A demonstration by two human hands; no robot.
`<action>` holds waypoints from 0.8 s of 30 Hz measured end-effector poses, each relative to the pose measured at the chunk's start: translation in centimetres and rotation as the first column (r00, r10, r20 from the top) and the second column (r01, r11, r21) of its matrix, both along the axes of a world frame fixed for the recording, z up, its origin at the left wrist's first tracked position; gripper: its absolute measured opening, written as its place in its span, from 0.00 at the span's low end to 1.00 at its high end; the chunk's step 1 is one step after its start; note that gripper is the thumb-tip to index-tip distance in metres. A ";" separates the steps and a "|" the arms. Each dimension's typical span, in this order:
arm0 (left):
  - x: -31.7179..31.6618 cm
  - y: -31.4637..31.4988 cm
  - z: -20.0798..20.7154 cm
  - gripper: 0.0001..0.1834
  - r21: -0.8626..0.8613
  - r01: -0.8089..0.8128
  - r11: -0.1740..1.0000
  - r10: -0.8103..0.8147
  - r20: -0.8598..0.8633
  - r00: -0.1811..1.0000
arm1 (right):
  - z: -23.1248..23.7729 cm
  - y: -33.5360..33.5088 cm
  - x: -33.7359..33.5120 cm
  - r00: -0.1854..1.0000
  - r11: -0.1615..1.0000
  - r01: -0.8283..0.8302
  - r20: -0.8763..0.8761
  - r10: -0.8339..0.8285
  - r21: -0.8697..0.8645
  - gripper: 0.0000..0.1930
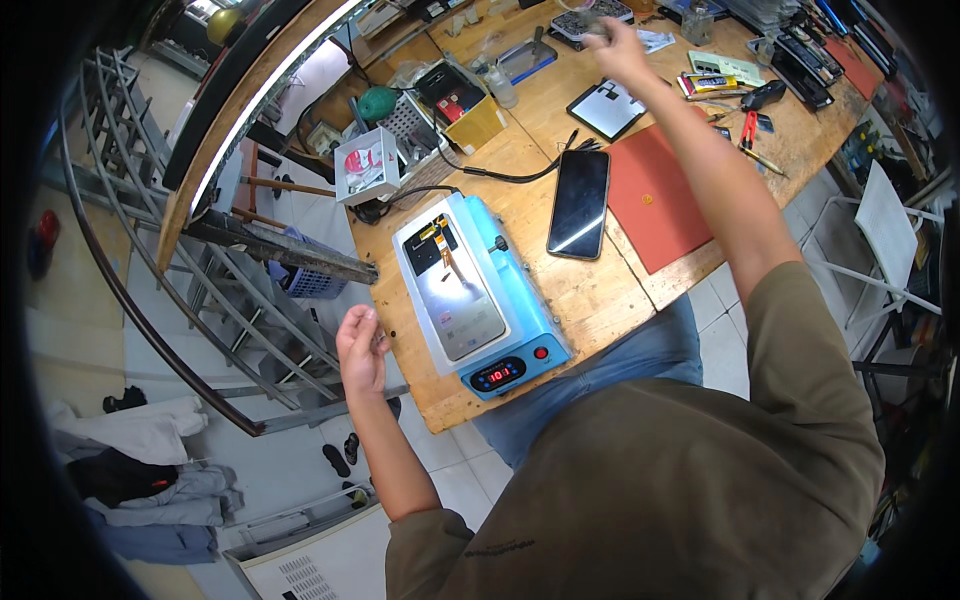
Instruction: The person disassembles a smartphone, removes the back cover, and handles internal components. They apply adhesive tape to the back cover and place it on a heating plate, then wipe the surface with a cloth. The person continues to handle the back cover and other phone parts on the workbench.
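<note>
My right hand (620,55) is stretched to the far side of the workbench. Its fingers close around a small greyish thing (595,28) that is too blurred to name. At the bench's left edge, my left hand (361,350) is raised with its fingers curled in; whatever they may hold is hidden. Beside it stands a blue heating plate machine (530,310) with a lit red display and a red button at its near end. On its top lies a phone screen assembly (458,300), silvery, with orange flex cables at its far end. My left hand is apart from the machine.
A dark phone (578,204) lies right of the machine, beside a red-brown mat (662,200) holding a small orange piece. Behind are a black cable (510,177), a white box (366,165), a yellow bin (478,125) and a tablet-like panel (606,108). Red-handled pliers (748,130) lie far right.
</note>
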State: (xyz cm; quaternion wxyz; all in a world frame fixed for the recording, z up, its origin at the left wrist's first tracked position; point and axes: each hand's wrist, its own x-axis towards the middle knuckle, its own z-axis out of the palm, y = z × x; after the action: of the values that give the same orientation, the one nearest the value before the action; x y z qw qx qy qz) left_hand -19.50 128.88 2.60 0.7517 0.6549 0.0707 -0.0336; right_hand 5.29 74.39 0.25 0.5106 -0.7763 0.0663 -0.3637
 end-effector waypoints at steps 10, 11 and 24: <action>-0.9 -6.3 1.7 0.05 0.146 0.102 0.984 -0.125 0.156 0.980 | -4.4 -12.2 -6.5 0.932 0.943 0.297 -0.168 -0.320 -0.150 0.26; -0.6 -5.9 1.7 0.05 0.168 0.090 0.982 -0.121 0.182 0.976 | -4.2 -11.6 -7.2 0.925 0.940 0.307 -0.187 -0.331 -0.145 0.25; 7.4 22.7 -4.7 0.14 0.019 -0.715 0.698 0.711 0.096 0.697 | 2.3 14.9 -18.3 0.615 0.620 -0.741 -0.109 0.781 0.257 0.24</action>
State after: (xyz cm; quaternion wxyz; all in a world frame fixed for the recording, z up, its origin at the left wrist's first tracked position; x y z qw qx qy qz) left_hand -12.05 151.58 -2.11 0.6898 0.5976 0.2891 0.2889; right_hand -13.03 89.29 2.52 0.6767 -0.7127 -0.1835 -0.0198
